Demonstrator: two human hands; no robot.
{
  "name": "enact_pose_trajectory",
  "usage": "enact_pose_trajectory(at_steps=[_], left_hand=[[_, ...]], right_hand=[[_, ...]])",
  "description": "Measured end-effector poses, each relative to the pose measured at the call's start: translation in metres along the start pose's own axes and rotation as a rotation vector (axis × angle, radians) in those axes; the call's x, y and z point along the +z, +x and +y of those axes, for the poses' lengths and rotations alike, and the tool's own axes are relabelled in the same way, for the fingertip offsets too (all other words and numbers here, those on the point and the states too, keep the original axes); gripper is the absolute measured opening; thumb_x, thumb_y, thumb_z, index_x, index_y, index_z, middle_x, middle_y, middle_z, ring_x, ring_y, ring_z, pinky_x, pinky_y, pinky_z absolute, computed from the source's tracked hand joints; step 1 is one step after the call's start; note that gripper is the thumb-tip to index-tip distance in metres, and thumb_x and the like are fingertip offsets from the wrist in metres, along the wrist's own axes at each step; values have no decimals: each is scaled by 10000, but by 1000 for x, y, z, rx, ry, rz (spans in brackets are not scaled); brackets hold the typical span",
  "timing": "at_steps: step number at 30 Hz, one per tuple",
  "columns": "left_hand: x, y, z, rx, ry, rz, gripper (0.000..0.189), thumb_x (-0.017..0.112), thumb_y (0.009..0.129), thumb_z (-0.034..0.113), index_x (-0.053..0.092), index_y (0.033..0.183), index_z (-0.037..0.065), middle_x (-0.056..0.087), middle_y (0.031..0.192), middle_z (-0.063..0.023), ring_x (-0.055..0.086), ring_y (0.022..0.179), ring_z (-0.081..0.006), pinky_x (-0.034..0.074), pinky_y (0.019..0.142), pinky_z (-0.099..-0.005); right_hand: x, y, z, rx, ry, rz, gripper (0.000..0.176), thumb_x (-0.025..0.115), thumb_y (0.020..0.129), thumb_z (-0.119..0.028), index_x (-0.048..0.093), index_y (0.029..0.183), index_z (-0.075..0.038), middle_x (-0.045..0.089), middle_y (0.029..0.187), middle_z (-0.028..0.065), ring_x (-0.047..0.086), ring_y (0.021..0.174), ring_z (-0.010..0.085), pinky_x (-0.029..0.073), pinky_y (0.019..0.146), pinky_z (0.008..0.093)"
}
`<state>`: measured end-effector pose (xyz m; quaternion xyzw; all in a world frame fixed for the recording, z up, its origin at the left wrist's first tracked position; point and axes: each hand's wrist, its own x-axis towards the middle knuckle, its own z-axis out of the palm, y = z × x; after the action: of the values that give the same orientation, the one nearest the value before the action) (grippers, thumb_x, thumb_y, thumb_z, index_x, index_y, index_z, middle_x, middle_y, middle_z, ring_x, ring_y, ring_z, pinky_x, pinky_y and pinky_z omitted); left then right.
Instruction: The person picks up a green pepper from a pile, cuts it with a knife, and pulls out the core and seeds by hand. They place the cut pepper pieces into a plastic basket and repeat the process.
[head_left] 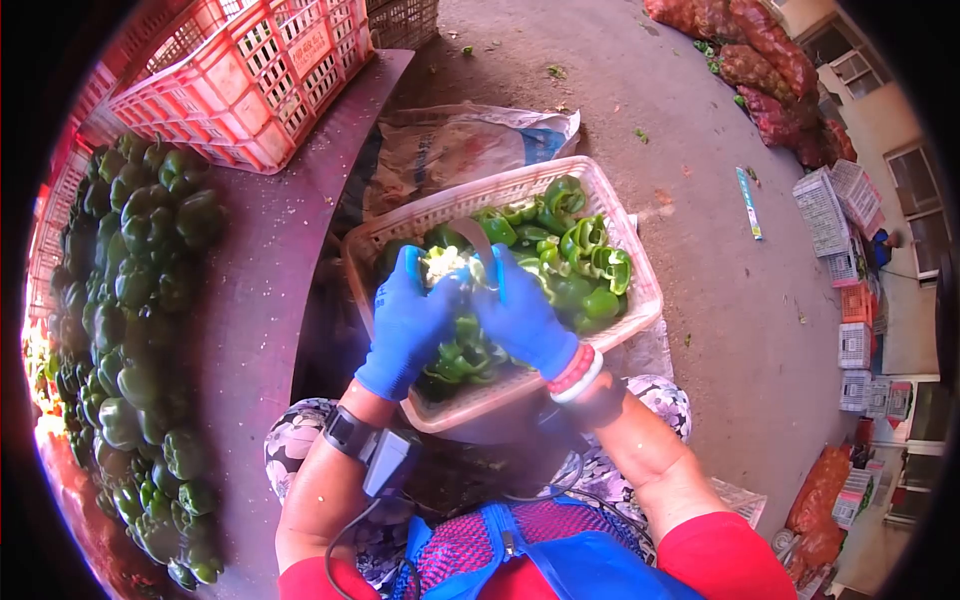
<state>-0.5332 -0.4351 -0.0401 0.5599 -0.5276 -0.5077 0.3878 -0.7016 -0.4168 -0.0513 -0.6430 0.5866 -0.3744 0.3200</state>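
Note:
Both of my hands wear blue gloves and meet above a pale plastic basket point(625, 220) of cut green peppers point(590, 245). My left hand point(412, 322) is closed around a green pepper, whose whitish seed core point(442, 264) shows between thumb and fingers. Close beside it, my right hand point(525, 318) is wrapped around a knife; its blade point(470, 234) points up and to the left over the basket. The fingers hide the handle and most of the pepper.
A large heap of whole green peppers point(140, 300) lies on the purplish table point(260, 270) at left. A red-and-white crate point(270, 90) stands at its far end. Sacks point(765, 80) and stacked crates point(825, 215) line the right side. A crumpled sack point(440, 150) lies behind the basket.

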Motion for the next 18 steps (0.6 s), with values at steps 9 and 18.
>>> enact_pose_trajectory(at_steps=[9, 18], left_hand=[[-2, 4, 14, -9, -150, -320, 307, 689, 946, 60, 492, 1179, 32, 631, 1033, -55, 662, 866, -122, 600, 712, -294], [11, -8, -5, 100, 221, -200, 255, 715, 914, 213, 604, 1056, 33, 671, 777, -89, 641, 658, -184, 522, 579, -344]], right_hand=[[-42, 16, -7, 148, 247, -74, 390, 788, 886, -273, 685, 1181, -38, 713, 902, 131, 690, 804, 248, 537, 744, 390], [-33, 5, -13, -22, 128, -127, 312, 782, 880, -250, 641, 1050, -30, 660, 884, 166, 655, 792, 340, 530, 722, 419]])
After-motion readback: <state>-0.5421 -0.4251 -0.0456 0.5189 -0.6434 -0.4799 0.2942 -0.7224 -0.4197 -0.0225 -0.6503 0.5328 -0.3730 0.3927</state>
